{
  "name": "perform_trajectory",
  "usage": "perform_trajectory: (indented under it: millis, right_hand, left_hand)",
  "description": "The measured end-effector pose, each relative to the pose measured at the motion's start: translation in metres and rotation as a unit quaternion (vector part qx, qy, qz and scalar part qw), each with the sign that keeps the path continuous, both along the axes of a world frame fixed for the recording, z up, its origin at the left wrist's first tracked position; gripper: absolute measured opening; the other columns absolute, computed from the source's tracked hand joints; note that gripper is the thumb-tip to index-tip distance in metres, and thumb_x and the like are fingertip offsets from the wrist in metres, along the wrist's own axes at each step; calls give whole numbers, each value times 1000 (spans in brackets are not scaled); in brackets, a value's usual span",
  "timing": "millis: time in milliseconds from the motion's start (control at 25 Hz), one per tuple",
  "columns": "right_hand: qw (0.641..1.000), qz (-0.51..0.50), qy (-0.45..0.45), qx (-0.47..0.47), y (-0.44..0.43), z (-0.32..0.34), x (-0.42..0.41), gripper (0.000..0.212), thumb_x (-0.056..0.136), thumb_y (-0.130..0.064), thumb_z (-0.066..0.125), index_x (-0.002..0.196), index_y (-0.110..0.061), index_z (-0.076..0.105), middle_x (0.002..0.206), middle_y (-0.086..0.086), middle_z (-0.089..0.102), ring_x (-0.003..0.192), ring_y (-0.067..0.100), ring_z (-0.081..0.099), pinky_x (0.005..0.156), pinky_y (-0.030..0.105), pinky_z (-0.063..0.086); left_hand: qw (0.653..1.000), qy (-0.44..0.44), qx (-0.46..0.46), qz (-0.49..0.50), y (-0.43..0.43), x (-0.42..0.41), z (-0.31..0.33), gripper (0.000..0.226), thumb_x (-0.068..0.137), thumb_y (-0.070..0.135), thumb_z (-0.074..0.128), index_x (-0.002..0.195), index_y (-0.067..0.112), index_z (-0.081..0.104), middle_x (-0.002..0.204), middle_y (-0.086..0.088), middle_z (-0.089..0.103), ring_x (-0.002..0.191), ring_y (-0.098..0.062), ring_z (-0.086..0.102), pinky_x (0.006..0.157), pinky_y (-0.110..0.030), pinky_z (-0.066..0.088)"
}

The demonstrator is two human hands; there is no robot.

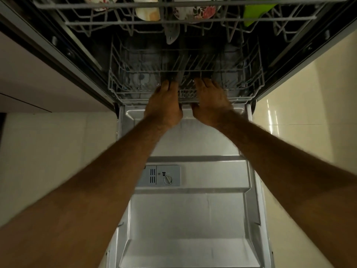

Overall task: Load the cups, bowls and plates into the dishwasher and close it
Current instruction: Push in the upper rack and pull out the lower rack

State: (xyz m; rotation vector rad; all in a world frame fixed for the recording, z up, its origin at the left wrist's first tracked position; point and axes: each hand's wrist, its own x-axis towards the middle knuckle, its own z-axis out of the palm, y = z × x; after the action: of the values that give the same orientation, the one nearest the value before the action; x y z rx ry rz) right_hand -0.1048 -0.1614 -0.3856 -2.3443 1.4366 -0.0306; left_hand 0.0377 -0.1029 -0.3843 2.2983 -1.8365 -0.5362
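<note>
The lower rack [185,88] sits inside the dishwasher, just behind the lowered door [189,215], and looks empty; it is stiff wire, probably light and easy to roll, best taken at the front rail. The 2 hands rest there side by side: the left hand [164,105] and the right hand [211,102] curl their fingers over the rail, holding nothing else. Cups [193,12] hang in the upper rack [173,22] above.
</note>
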Motion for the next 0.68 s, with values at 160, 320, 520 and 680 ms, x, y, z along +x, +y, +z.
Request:
perform_trajectory:
  millis: [160,320,520,680]
  right_hand:
    - [1000,-5,-16,13,47,6,-16,78,89,-24,70,155,-13,30,156,7,39,145,29,33,119,43,33]
    - [999,-19,-14,27,102,9,-31,70,92,-20,66,153,-7,34,155,10,41,145,29,32,118,38,31]
    - [999,-29,-17,26,168,15,-54,63,92,-14,64,149,-3,41,151,13,46,143,29,37,117,33,28]
    - [999,-21,-23,28,208,15,-70,55,93,-11,64,144,0,48,145,14,52,138,30,45,114,34,35]
  left_hand:
    - [1000,21,15,-10,46,-15,3,79,92,25,72,157,14,28,158,-14,35,139,-32,44,108,-42,46]
    - [999,38,35,-7,97,-29,5,77,93,25,71,156,11,29,162,-14,30,147,-31,34,118,-42,38]
    - [996,56,64,-2,162,-51,13,78,93,25,70,157,11,28,164,-14,25,151,-31,29,121,-42,33]
    - [995,63,81,-2,203,-65,20,74,97,29,65,158,12,25,166,-12,22,150,-30,28,119,-41,33]
